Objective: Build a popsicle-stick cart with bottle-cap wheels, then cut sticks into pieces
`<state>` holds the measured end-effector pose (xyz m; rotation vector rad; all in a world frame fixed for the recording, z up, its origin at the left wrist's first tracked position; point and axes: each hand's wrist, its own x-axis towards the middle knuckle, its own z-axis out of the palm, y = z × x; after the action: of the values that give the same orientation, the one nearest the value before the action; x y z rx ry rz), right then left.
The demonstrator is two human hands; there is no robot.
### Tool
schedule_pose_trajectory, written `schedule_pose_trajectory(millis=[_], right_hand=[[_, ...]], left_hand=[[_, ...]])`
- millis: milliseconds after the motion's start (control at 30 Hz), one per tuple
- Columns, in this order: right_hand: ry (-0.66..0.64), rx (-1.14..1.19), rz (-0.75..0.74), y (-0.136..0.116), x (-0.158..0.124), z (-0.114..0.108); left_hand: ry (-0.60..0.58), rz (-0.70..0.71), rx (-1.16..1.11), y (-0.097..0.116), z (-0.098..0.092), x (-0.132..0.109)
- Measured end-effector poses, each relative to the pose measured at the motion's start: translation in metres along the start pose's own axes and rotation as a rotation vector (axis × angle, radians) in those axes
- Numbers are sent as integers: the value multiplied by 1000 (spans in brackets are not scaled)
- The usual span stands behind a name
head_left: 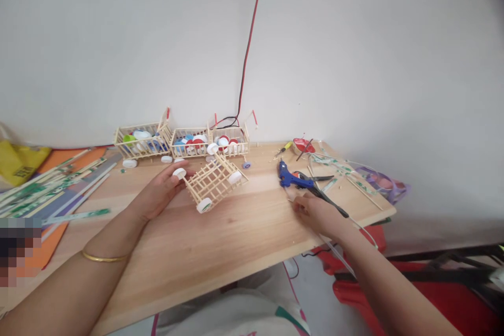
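My left hand (163, 191) is closed on one corner of a small cart made of wooden sticks (212, 184), at a white bottle-cap wheel (179, 173). The cart is tipped, so its grid of sticks and its white cap wheels face me. My right hand (313, 212) is low over the table at the right, fingers curled together. A small pale bit shows at its fingertips; what it is I cannot make out. Just beyond that hand lies a blue hot glue gun (293, 177), with dark-handled scissors (325, 197) beside it.
Stick carts filled with bottle caps (144, 142) stand along the wall. Wrapped sticks (51, 189) are heaped at the left, near a yellow bag (23, 160). A yellow cutter (285, 148), a red dish (302, 145) and loose wrappers (342, 165) occupy the table's right end. A cable (248, 47) hangs down the wall.
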<state>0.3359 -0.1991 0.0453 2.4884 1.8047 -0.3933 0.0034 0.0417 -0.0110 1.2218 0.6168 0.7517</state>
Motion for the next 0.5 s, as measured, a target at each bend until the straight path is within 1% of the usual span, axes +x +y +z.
schedule_pose_trajectory(millis=[100,167,267,333,433,500], right_hand=[[23,74,-134,2,4,-8],[62,118,-206,-6,11,-15],[116,146,-213,-27,30,-23],[164,184,-264,-44,45,-25],[181,269,-343,-64,67,-23],[195,344,-379,-74,76,-20]], left_hand=[[-15,12,23,-2,-2,1],[-32,9,16,-5,-5,2],[-47,15,-9,-9,-8,3],[-53,27,-15,-8,-8,3],[-88,23,4,-3,-9,-1],[-139,8,28,1,-12,-4]])
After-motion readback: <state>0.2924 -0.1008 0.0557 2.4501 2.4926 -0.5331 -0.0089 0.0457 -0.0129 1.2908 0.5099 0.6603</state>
